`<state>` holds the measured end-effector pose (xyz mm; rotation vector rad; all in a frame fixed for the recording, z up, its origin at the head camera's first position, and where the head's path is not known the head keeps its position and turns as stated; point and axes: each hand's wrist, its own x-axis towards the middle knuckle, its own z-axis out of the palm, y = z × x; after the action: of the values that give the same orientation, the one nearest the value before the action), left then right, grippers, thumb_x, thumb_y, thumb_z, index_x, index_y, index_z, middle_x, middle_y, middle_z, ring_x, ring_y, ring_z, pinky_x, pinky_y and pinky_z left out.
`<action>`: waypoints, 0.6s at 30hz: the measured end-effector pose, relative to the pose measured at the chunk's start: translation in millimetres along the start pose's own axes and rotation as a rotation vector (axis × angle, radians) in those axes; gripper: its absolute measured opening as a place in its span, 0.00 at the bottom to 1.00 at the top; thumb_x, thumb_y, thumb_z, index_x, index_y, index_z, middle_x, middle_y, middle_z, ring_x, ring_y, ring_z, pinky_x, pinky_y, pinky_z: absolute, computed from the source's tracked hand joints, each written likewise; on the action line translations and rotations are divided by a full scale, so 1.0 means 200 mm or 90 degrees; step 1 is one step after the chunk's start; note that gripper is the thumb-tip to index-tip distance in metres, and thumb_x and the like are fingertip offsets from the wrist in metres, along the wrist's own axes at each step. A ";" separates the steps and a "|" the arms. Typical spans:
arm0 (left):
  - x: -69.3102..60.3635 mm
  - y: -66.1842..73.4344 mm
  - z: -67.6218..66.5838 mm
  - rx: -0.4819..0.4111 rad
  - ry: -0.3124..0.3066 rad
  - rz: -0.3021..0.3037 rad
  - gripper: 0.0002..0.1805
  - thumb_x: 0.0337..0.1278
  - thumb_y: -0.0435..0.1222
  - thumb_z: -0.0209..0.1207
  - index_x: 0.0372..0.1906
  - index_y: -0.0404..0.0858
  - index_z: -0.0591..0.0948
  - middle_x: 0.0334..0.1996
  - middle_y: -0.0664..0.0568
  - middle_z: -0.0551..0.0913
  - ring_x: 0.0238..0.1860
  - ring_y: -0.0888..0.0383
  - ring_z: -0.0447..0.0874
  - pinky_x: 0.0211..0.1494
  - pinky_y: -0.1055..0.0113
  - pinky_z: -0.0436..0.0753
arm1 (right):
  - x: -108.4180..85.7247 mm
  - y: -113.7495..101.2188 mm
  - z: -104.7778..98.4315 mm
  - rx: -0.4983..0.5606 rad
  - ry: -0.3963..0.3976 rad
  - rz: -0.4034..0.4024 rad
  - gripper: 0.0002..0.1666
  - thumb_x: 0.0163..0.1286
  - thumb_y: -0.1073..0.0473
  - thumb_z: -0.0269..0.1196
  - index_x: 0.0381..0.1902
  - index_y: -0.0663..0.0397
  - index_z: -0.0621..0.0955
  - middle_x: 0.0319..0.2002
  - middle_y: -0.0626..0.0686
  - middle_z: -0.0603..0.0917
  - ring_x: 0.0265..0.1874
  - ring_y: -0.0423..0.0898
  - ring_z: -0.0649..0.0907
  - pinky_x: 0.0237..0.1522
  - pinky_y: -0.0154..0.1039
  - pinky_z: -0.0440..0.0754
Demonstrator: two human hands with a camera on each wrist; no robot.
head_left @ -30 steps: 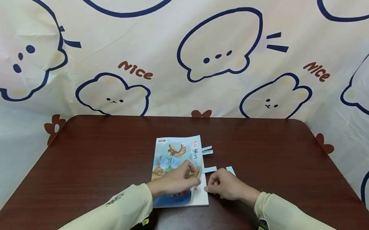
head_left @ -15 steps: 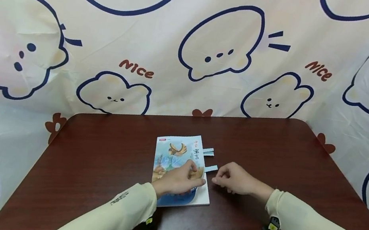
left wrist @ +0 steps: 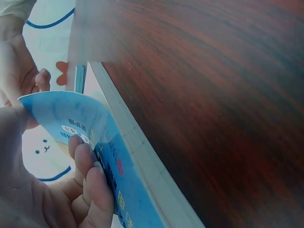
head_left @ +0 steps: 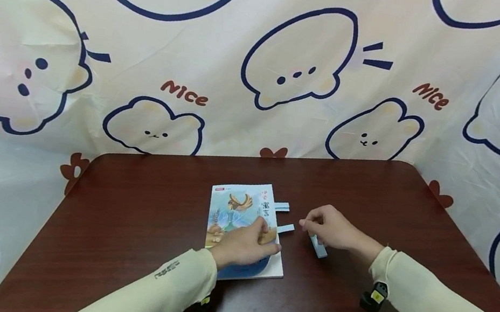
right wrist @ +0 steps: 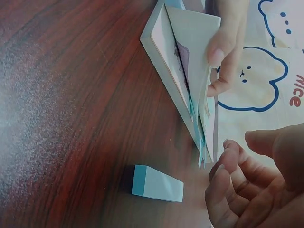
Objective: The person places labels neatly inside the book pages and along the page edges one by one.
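Observation:
A blue paperback book (head_left: 242,205) with an illustrated cover lies on the table. My left hand (head_left: 243,242) pinches the lifted right edge of its cover and pages, thumb inside and fingers outside. In the left wrist view the blue cover (left wrist: 137,190) bows upward beside the curled fingers. Pale blue paper strips (head_left: 286,229) stick out from the book's right side. My right hand (head_left: 334,228) hovers right of the book, fingers loosely bent; the right wrist view shows thumb and forefinger apart, holding nothing. Partly under it lies a light blue block (right wrist: 161,184), like a stack of paper strips.
The dark brown wooden table (head_left: 149,205) extends around the book on all sides. Behind it and at the sides hangs a pale cloth (head_left: 225,65) with cartoon figures. Both wrists carry small black devices (head_left: 372,301).
My right hand has drawn back from the strip at the book's edge, moving up and to the right and uncovering more of the light blue block. My left hand still holds the book's edge.

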<state>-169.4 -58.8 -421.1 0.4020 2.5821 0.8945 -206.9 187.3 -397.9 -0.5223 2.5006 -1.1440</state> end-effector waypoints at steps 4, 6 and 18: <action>0.00 0.01 0.01 0.026 0.007 -0.009 0.27 0.63 0.63 0.56 0.50 0.47 0.70 0.28 0.53 0.77 0.22 0.57 0.74 0.28 0.62 0.70 | 0.00 0.01 0.00 -0.001 0.008 0.003 0.17 0.77 0.58 0.58 0.32 0.67 0.83 0.18 0.47 0.73 0.13 0.41 0.70 0.17 0.33 0.71; 0.00 0.01 0.02 0.033 0.008 -0.015 0.28 0.62 0.64 0.56 0.51 0.47 0.71 0.30 0.53 0.79 0.24 0.57 0.76 0.29 0.62 0.73 | 0.00 0.01 0.00 -0.001 0.008 0.007 0.18 0.77 0.57 0.58 0.32 0.67 0.82 0.18 0.47 0.73 0.13 0.41 0.71 0.17 0.33 0.71; 0.00 0.01 0.02 0.039 0.021 -0.010 0.28 0.63 0.64 0.55 0.51 0.46 0.71 0.28 0.53 0.77 0.23 0.58 0.73 0.29 0.63 0.70 | 0.01 0.01 0.02 -0.004 0.008 0.034 0.18 0.77 0.56 0.59 0.32 0.64 0.83 0.17 0.47 0.73 0.13 0.41 0.71 0.17 0.34 0.71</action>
<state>-167.3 -55.6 -422.7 0.3862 2.6439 0.8251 -207.3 186.0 -401.9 -0.4483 2.5138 -1.1241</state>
